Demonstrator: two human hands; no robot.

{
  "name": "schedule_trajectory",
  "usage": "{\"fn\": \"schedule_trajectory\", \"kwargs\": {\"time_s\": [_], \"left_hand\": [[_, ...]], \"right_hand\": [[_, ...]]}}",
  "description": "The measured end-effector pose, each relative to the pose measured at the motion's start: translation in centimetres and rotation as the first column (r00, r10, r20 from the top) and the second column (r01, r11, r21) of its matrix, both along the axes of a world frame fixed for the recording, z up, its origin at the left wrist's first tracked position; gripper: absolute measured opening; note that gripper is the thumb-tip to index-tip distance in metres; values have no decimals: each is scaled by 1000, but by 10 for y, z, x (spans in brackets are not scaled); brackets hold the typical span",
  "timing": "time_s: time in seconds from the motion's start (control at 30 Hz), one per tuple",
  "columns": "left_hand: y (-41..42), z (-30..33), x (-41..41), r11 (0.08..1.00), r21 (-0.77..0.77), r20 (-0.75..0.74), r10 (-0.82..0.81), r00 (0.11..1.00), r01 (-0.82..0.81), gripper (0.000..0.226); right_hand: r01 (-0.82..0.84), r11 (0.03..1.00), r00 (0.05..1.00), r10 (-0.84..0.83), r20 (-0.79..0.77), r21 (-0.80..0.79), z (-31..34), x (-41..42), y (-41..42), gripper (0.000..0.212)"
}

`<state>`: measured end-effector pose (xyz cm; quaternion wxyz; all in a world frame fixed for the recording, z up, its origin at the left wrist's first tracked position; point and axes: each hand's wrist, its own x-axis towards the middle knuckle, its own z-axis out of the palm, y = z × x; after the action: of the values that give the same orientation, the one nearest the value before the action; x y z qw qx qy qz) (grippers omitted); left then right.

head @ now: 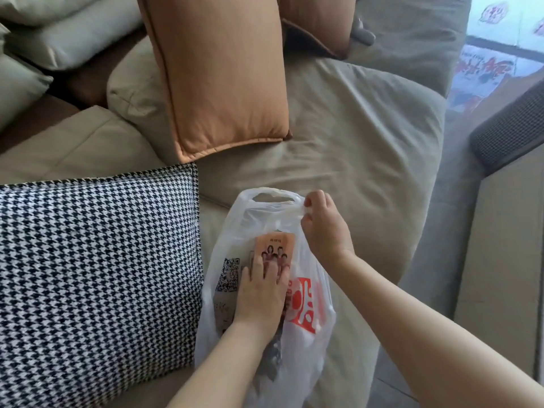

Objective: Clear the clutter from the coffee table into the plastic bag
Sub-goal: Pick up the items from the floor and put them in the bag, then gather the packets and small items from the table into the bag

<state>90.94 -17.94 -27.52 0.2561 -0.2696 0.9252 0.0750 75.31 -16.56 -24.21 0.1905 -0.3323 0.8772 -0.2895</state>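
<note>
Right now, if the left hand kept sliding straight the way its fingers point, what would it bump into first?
The left hand points deeper into the plastic bag. It already touches the orange card; past that, probably the bag's handle end, though depth is hard to judge.

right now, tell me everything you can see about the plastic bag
The plastic bag is thin, translucent white film with a cut-out handle at its far end and an orange-red print on one side. It lies crumpled on the sofa seat, beside the houndstooth cushion. The right hand pinches its handle edge; the left hand presses an orange leaflet at the bag.
</note>
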Motion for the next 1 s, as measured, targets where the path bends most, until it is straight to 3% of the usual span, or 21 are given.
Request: {"fn": "schedule_trajectory", "kwargs": {"time_s": [0.1, 0.17, 0.33, 0.57, 0.8, 1.0], "left_hand": [[3, -18, 7, 985, 154, 121, 60, 991, -78, 63], [2, -21, 6, 973, 200, 111, 97, 989, -118, 60], [0, -6, 1, 966, 208, 91, 140, 986, -156, 60], [15, 29, -4, 955, 178, 52, 233, 971, -239, 42], [49, 65, -10, 965, 88, -14, 247, 969, -245, 34], [108, 82, -10, 995, 83, -63, 65, 996, -60, 33]], "right_hand": [[-36, 999, 999, 37, -20, 26, 1, 4, 2, 21], [-80, 993, 995, 84, -47, 85, 1, 6, 4, 25], [-225, 958, 969, 239, -64, 178, -1, 11, 17, 47], [-318, 925, 948, 306, 87, 207, 12, 26, 56, 69], [-390, 832, 917, 391, 83, 393, 23, 34, 130, 57], [-337, 794, 930, 364, 49, 506, 19, 45, 198, 48]]}}
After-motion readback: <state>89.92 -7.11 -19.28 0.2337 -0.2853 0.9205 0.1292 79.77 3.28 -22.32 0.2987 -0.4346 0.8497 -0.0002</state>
